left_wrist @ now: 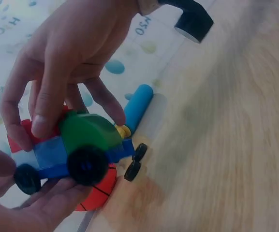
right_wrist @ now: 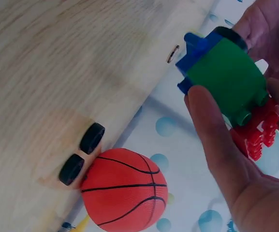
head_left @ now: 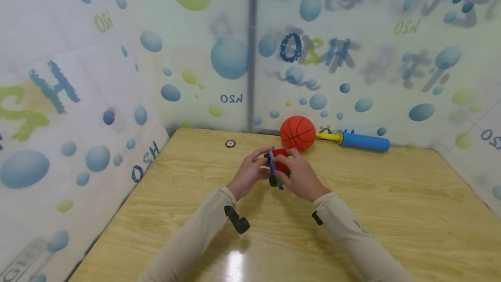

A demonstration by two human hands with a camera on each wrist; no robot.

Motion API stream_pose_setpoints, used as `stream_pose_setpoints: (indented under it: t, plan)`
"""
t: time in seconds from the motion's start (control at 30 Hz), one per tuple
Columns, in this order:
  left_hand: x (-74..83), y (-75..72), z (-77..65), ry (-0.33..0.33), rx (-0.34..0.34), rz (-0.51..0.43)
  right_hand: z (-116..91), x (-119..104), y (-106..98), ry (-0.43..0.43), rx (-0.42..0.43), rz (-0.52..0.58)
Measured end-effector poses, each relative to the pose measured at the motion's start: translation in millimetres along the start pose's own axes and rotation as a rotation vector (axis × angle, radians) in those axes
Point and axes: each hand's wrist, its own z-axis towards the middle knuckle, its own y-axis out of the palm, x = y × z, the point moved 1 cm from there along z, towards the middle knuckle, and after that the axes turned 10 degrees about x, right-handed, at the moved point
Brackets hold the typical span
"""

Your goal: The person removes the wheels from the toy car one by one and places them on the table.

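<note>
A toy car of building blocks point(left_wrist: 92, 131) is held off the table between both hands. It has a green rounded block, red studded bricks, a blue base and black wheels. My left hand point(head_left: 246, 175) supports it from the left, its fingers under the base in the left wrist view. My right hand point(head_left: 303, 175) grips it from the other side, fingertips on the red and light-blue bricks. In the right wrist view one right finger lies along the green block point(right_wrist: 228, 77). Two loose black wheels point(right_wrist: 92, 138) stand on the table beside the ball; the head view hides them.
An orange-red toy basketball point(head_left: 297, 133) sits at the table's back edge. Right of it lies a blue cylinder with a yellow rod point(head_left: 365, 141), like a hand pump. A round chip point(head_left: 230, 143) lies at the back left. Patterned walls enclose the wooden table point(head_left: 391, 212).
</note>
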Motion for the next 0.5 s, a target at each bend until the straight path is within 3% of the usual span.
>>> stream_pose_setpoints:
  t: [0.1,0.2,0.33,0.5]
  plan:
    - [-2.9,-1.1,0.0,0.059,-0.018,0.090,-1.1,5.7,0.9,0.039,-0.016,0.070]
    - [-5.5,-3.0,-1.4,0.115,-0.033,0.171,-3.8,10.5,1.5,0.127,-0.087,0.187]
    - [-8.2,-3.9,-4.0,0.145,-0.036,0.234,-8.8,16.8,3.3,0.237,-0.171,0.344]
    - [-5.1,-1.1,-5.7,0.211,-0.028,0.255,-10.8,21.6,6.9,0.239,-0.178,0.453]
